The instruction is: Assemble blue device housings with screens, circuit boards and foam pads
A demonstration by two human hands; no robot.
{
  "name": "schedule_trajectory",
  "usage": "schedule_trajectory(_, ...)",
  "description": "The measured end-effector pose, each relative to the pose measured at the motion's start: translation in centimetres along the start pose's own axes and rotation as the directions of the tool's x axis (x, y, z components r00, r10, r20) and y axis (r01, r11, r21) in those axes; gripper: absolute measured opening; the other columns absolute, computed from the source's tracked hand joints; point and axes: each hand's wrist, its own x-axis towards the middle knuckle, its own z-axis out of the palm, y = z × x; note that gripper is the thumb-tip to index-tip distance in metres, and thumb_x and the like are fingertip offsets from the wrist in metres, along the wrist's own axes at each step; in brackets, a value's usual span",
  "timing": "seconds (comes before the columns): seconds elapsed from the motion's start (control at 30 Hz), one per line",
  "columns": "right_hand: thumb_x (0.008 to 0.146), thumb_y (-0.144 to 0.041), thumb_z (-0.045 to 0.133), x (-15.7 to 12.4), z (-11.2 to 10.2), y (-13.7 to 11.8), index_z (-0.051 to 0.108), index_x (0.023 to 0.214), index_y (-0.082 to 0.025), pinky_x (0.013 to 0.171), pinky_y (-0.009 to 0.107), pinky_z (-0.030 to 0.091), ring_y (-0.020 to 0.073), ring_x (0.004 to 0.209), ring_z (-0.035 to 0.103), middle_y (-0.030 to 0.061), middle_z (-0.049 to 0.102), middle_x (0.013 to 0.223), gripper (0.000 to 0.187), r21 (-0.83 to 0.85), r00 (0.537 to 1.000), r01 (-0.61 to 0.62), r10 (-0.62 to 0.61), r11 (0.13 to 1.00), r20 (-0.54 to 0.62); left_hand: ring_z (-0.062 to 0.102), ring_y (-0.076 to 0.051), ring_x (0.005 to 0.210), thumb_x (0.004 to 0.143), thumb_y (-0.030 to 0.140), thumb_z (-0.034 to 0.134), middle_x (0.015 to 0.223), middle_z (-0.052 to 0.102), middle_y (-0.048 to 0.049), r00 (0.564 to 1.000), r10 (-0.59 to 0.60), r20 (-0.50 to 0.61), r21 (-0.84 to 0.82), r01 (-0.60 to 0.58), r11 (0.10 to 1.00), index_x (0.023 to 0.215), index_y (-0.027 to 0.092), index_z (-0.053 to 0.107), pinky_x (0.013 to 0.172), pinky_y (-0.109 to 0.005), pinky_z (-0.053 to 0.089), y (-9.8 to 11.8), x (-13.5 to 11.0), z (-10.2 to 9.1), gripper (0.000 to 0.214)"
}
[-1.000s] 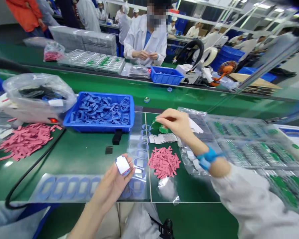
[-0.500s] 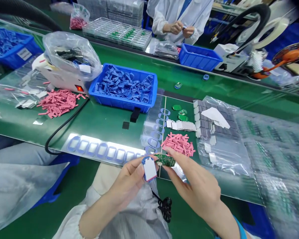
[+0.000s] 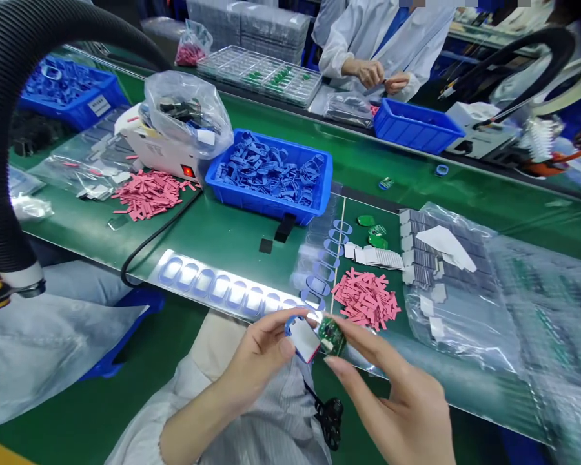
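Observation:
My left hand (image 3: 259, 358) pinches a small blue plastic frame (image 3: 289, 328) that holds a white rectangular piece (image 3: 304, 338) with a pink strip along its lower edge. Right beside it, my right hand (image 3: 392, 381) grips a green circuit board (image 3: 332, 337) by its edge, between thumb and fingers. A thin line seems to link the board and the white piece, but I cannot make it out. Both parts are held above the front edge of the bench (image 3: 213, 239). Just behind my hands lies a heap of pink strips (image 3: 366, 298).
A blue bin (image 3: 271, 201) of blue frames stands behind. White pads (image 3: 374, 256) and green boards (image 3: 377, 240) lie right of a row of blue rings (image 3: 326, 261). Plastic trays (image 3: 552, 290) fill the right. A black hose (image 3: 0, 129) arches at left. Across the bench a co-worker's hands (image 3: 375, 74) work.
My right hand has turned the circuit board, so more of its face shows beside the frame. The view has shifted, bringing the black hose in at the left.

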Motion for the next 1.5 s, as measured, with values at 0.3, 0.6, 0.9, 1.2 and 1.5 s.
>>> schedule_trajectory(0.3, 0.086, -0.024, 0.060, -0.1, 0.5, -0.6, 0.062, 0.117, -0.025, 0.073, 0.029, 0.063, 0.0216, 0.085, 0.073, 0.0038, 0.075, 0.098, 0.030, -0.003, 0.994, 0.109, -0.109, 0.994, 0.030, 0.066, -0.025, 0.100, 0.072, 0.027, 0.076, 0.103, 0.074, -0.0055, 0.978, 0.199, 0.067, 0.130, -0.207, 0.970, 0.100, 0.028, 0.075, 0.090, -0.033, 0.051, 0.2, -0.4, 0.1, 0.029)
schedule_trajectory(0.6, 0.085, -0.017, 0.061, -0.1, 0.2, -0.3, 0.056, 0.127, -0.024, 0.077, 0.032, 0.063, 0.0221, 0.090, 0.072, 0.0037, 0.073, 0.103, 0.043, -0.027, 0.980, 0.196, -0.194, 0.980, 0.049, 0.065, -0.021, 0.089, 0.069, 0.023, 0.078, 0.095, 0.068, -0.0062, 0.963, 0.263, 0.065, 0.297, -0.270, 0.916, 0.099, 0.028, 0.076, 0.078, -0.027, 0.056, 0.5, -0.3, 0.0, 0.030)
schedule_trajectory(0.9, 0.084, -0.012, 0.063, -0.1, 0.4, -0.5, 0.038, 0.141, -0.020, 0.070, 0.038, 0.064, 0.0268, 0.087, 0.072, 0.0068, 0.072, 0.102, 0.063, -0.257, 0.952, 0.301, -0.303, 0.918, 0.033, 0.073, -0.022, 0.061, 0.057, 0.011, 0.083, 0.069, 0.078, -0.0029, 0.944, 0.308, -0.115, 0.377, -0.246, 0.893, 0.079, 0.029, 0.078, 0.058, -0.030, 0.062, 1.4, -0.3, 0.4, 0.029)
schedule_trajectory(1.2, 0.086, -0.016, 0.059, -0.5, 1.3, 0.1, 0.051, 0.132, -0.024, 0.079, 0.031, 0.062, 0.0225, 0.097, 0.069, 0.0082, 0.069, 0.113, 0.047, 0.082, 0.991, 0.134, -0.135, 0.988, 0.006, 0.075, -0.021, 0.067, 0.064, 0.018, 0.080, 0.076, 0.078, -0.0005, 0.931, 0.315, -0.182, 0.402, -0.222, 0.888, 0.077, 0.031, 0.078, 0.063, -0.024, 0.062, 2.0, -0.6, 0.9, 0.019)
schedule_trajectory(1.5, 0.085, -0.032, 0.062, 1.0, 1.7, 0.5, 0.069, 0.095, -0.027, 0.058, 0.021, 0.063, 0.0167, 0.068, 0.074, 0.0014, 0.076, 0.085, 0.013, 0.660, 0.945, -0.327, 0.229, 0.676, 0.235, 0.074, -0.023, 0.079, 0.069, 0.013, 0.076, 0.086, 0.079, 0.0002, 0.872, 0.489, 0.009, 0.621, -0.388, 0.681, 0.088, 0.034, 0.076, 0.073, -0.030, 0.061, 2.6, -0.9, 1.2, 0.028)
